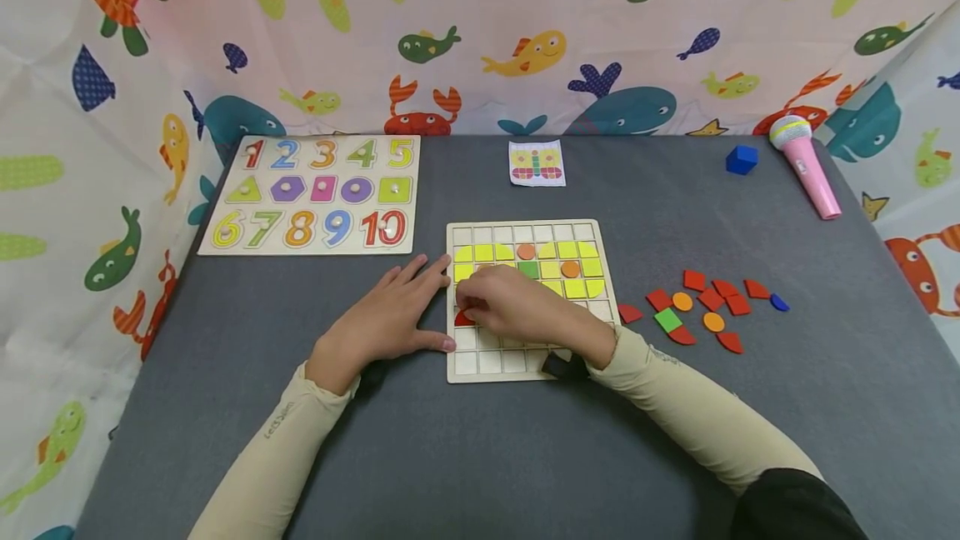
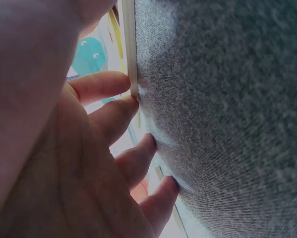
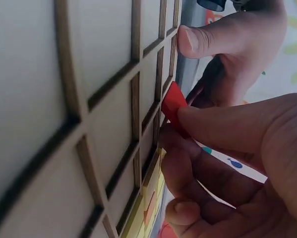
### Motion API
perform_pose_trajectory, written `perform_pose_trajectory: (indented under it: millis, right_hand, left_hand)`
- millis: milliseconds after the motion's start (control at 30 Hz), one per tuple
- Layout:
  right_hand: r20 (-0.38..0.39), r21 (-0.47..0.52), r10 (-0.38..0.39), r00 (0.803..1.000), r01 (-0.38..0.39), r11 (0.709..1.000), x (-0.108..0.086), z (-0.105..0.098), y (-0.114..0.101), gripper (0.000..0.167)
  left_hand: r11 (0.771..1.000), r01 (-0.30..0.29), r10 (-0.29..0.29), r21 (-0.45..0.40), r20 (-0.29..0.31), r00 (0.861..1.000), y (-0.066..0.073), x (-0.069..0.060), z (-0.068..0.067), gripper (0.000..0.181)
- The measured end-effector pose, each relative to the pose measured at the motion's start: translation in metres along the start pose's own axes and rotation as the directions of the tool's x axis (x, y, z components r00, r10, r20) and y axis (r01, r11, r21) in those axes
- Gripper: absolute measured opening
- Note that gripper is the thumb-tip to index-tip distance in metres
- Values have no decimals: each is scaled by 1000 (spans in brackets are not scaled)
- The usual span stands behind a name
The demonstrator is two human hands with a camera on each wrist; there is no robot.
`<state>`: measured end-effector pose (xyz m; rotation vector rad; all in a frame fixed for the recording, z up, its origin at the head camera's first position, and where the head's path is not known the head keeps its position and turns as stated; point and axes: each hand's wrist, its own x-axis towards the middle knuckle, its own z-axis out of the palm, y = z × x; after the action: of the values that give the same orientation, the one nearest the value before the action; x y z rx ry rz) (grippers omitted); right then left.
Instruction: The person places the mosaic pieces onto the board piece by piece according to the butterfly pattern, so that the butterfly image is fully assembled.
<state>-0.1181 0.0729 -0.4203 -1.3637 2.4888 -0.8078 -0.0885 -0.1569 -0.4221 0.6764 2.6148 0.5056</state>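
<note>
Here's the red piece (image 3: 173,100), at the left edge of the grid board (image 1: 476,363), centre frame, pinched in the right hand's (image 1: 517,307) thumb-and-finger grip. Yellow tiles (image 1: 592,267), orange discs (image 1: 526,251) and a green square (image 1: 528,269) already sit in upper cells; the lowest visible rows are bare. The left hand (image 1: 390,315), fingers spread, touches the board's edge. Loose red pieces (image 1: 738,305) dot the surface (image 1: 450,457), centre right: yellow looks mostly laid, red barely begun!
</note>
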Motion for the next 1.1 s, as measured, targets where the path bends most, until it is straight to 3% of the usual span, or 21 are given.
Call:
perform_pose_trajectory:
  millis: [167,567,833,1100]
  right_hand:
    - [-17,-57,-13,1000,12,998,-4,2,0,10]
    - [6,5,21,1000,-21,1000,-7,3,6,9]
    - [-60,54,105,993,-102,993,-39,-12,17,6]
    - [-132,54,141,981,-135,989,-74,-29,28,5]
  left_hand:
    - [1000,-12,12,-1,-10,1000,0,1,1,94]
    - [1000,0,0,-1,-2,1000,0,1,1,96]
    - [1000,20,-20,6,18,1000,2,3,1,98]
    - [1000,29,-30,8,24,999,2,4,1,99]
